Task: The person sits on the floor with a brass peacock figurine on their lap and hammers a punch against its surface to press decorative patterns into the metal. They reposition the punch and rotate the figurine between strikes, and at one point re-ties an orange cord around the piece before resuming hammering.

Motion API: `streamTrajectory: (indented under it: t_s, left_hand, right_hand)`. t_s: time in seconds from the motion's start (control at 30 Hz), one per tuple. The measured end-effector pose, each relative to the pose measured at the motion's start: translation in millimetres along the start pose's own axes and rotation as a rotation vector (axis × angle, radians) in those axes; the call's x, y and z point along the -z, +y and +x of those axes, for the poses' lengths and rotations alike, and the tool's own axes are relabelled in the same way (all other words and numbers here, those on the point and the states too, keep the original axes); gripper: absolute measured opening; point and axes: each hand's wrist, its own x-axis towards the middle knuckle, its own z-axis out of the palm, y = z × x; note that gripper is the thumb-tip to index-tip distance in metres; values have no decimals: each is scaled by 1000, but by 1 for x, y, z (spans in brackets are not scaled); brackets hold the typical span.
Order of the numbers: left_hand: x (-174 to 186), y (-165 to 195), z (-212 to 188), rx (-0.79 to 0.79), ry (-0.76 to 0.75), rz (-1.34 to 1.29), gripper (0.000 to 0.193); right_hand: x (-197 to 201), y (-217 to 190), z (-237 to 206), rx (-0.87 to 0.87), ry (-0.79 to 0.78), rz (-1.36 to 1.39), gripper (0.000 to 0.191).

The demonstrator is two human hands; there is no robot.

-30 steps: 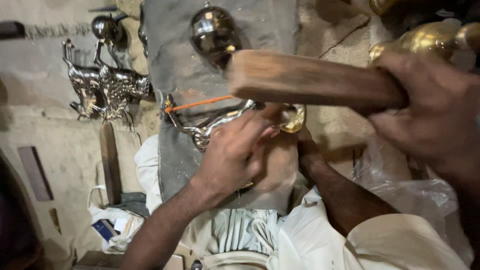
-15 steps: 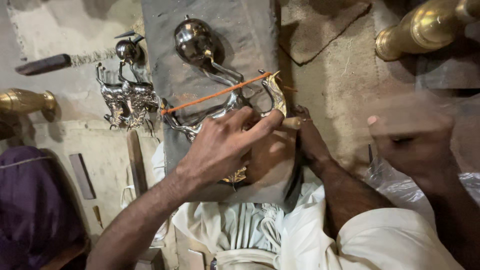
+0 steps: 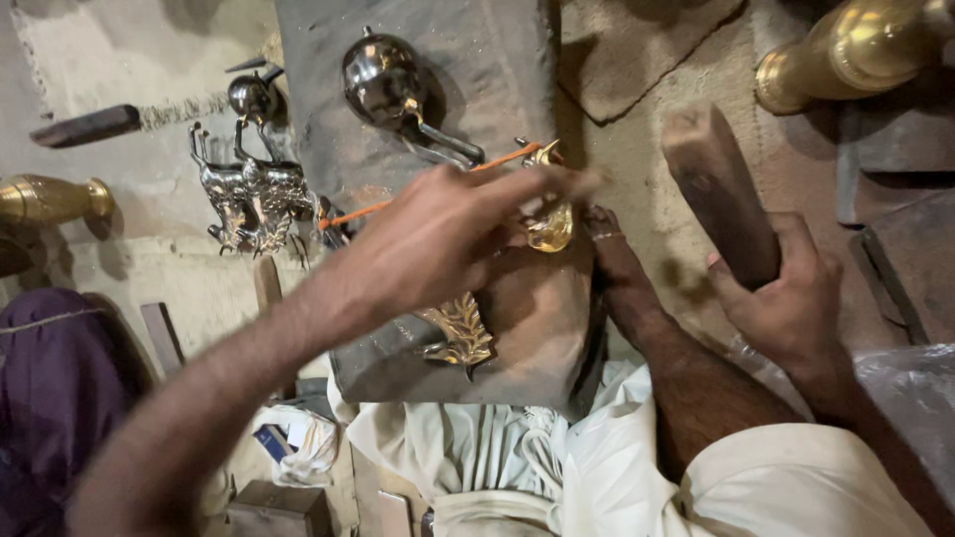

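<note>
On the grey stone slab [image 3: 497, 80], the left hand [image 3: 438, 239] pinched a golden brass piece [image 3: 549, 224] against the slab's near right part, steadying it for striking. The right hand [image 3: 786, 298], right of the slab, clenched a wooden block [image 3: 718, 194] raised above (likely serving as a mallet). A silver ladle-like vessel [image 3: 383, 80] lay at the slab's far end.

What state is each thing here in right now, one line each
Left hand: fingers pinched on the brass piece.
Brass piece: lying on the grey slab, held down.
Right hand: gripping the wooden block.
Wooden block: raised, clear of the slab.
Silver deer figures: lying flat.
Brass vase: on its side.
</note>
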Motion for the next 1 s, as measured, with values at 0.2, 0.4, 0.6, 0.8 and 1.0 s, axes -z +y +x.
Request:
streamTrajectory:
  t_s: [0.2,0.4,0.6,0.8,1.0]
  left_hand:
    - [7,9,36,-68,-399,103,36]
    - [5,12,46,-285,-339,260,57]
    - [3,15,43,-282,-296,310,55]
    - [5,25,37,-35,-457,310,56]
    - [3,21,14,-12,-199,140,68]
  right_hand:
    - [-37,1,-19,-24,93,194,52]
    - [-49,23,-31,-75,28,569,41]
    - [-71,31,-39,93,178,415,43]
    - [-64,31,-22,404,170,264,47]
    - [-30,44,-9,316,24,63,56]
